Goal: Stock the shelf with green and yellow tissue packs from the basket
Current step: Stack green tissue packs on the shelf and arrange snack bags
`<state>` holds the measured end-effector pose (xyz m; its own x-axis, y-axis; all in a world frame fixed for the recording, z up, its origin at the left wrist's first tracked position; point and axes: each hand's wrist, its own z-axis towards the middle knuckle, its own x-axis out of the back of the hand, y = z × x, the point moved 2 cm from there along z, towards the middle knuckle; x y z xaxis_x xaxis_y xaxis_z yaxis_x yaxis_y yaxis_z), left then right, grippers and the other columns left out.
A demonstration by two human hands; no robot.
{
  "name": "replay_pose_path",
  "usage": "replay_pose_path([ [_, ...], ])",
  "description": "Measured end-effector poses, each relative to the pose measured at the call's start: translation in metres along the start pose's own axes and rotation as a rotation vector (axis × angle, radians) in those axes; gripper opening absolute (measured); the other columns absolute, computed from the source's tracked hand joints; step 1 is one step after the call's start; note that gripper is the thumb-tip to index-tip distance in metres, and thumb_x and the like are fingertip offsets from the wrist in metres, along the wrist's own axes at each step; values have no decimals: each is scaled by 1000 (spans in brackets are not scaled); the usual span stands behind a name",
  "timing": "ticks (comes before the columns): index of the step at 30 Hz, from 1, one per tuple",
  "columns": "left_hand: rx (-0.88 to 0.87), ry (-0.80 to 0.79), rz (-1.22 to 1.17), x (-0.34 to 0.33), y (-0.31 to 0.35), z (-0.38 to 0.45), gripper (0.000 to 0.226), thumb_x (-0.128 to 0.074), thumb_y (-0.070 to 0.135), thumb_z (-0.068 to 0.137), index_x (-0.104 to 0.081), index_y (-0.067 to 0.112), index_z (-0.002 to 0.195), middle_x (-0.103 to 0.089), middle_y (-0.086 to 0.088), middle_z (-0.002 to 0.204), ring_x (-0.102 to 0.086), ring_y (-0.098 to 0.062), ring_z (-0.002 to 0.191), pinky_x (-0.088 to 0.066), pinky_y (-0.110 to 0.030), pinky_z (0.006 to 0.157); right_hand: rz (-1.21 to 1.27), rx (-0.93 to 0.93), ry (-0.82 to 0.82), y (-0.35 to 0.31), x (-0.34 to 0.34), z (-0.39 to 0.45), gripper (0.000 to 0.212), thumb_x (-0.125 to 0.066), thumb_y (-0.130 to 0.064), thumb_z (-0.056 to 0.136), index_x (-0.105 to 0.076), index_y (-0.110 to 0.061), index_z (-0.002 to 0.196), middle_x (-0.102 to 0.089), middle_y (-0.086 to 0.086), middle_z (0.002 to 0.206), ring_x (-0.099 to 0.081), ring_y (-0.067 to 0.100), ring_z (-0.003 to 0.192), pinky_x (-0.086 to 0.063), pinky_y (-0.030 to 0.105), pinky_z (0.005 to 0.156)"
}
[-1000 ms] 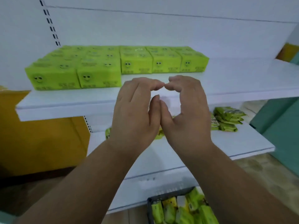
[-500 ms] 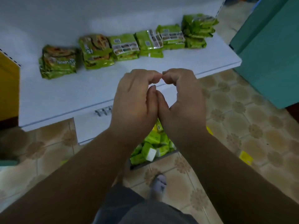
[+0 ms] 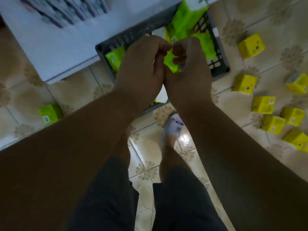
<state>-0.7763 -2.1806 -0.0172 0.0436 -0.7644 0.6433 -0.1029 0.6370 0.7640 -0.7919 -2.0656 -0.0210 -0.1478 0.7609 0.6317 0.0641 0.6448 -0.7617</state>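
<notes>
Patterned beige floor tiles (image 3: 146,150) fill the view beneath both forearms. Beyond the hands a white shelf base (image 3: 55,47) is cut off at the top edge, its markings smeared by motion blur. The grey plastic basket (image 3: 220,64) lies directly under the hands, which hide most of its contents; green tissue packs (image 3: 188,15) show past the fingertips and another at the left hand's far side. The left hand (image 3: 140,69) and right hand (image 3: 188,70) are pressed together at the heels, fingers curled inward, fingertips nearly meeting. A green pack (image 3: 170,64) shows in the gap between them; whether either hand grips it cannot be determined. Yellow tissue packs (image 3: 263,105) lie scattered on the floor right of the right hand. One green pack (image 3: 50,113) lies left of the left forearm. A white slipper (image 3: 173,126) shows between the forearms.
</notes>
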Motion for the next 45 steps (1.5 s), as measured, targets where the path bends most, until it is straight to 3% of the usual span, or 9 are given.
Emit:
replay_pose_path([
  [11, 579, -262, -47, -154, -166, -26, 31, -60, 25, 94, -57, 21, 125, -62, 2, 122, -58, -16, 107, -48, -29, 90, 28, -636, -111, 180, -125, -21, 56, -69, -24, 83, -42, -13, 131, -57, 11, 124, -58, 28, 111, -47, 33, 92],
  [16, 656, -84, -12, -165, -184, -29, 28, -56, 34, 96, -61, 24, 122, -61, 13, 95, -61, -5, 83, -41, -5, 60, 158, -676, -58, 167, -142, -16, 47, -58, -25, 84, -48, -15, 129, -64, 2, 107, -61, 24, 102, -45, 29, 83],
  [21, 651, -99, -145, -123, -171, -21, 38, -50, 41, 99, -52, 17, 128, -63, 7, 108, -63, -2, 92, -54, -25, 83, 246, -440, -113, 115, -137, -16, 35, -50, -1, 86, -74, -11, 109, -71, 3, 104, -58, 9, 93, -43, 15, 78],
  [23, 727, -128, -215, -100, -158, -20, 55, -58, 47, 94, -45, 16, 138, -59, -6, 121, -62, -19, 105, -52, -37, 89, 245, -367, -138, 89, -124, -13, 36, -47, 0, 83, -74, -9, 105, -72, 11, 103, -61, 18, 94, -47, 27, 82],
  [26, 843, 3, -417, -57, -124, -14, 70, -63, 68, 78, -54, 16, 123, -63, -6, 114, -65, -24, 103, -54, -38, 77, 238, -273, -165, 44, -94, -8, 30, -45, -3, 81, -73, -9, 91, -70, 11, 87, -60, 19, 79, -48, 38, 70],
  [34, 772, 106, -761, 48, -6, 4, 52, -64, 49, 81, -62, 21, 125, -71, -5, 116, -71, -27, 99, -56, -53, 88, 178, -256, 21, -49, 29, -3, 34, -57, -26, 94, -55, -22, 128, -56, 0, 122, -57, 12, 103, -52, 37, 85],
  [37, 705, 31, -871, 85, 40, 1, 59, -66, 46, 79, -58, 21, 131, -68, -5, 123, -68, -29, 107, -55, -48, 89, 299, -341, 16, -85, 71, -3, 38, -54, -44, 97, -53, -22, 128, -60, -4, 110, -58, -1, 86, -47, 25, 69],
  [41, 608, -59, -954, 134, 102, -8, 14, -62, 35, 94, -64, 26, 104, -76, 1, 92, -73, -20, 74, -55, -29, 55, 336, -350, -56, -143, 121, -14, 43, -44, -61, 95, -57, -23, 109, -60, -4, 92, -59, 17, 85, -49, 40, 76],
  [45, 564, -64, -933, 174, 158, -21, 13, -58, 39, 94, -63, 26, 97, -74, 3, 81, -70, -16, 67, -51, -24, 51, 292, -249, -22, -193, 165, -26, 38, -45, -55, 97, -50, -19, 106, -53, -5, 84, -53, 11, 73, -44, 36, 67],
])
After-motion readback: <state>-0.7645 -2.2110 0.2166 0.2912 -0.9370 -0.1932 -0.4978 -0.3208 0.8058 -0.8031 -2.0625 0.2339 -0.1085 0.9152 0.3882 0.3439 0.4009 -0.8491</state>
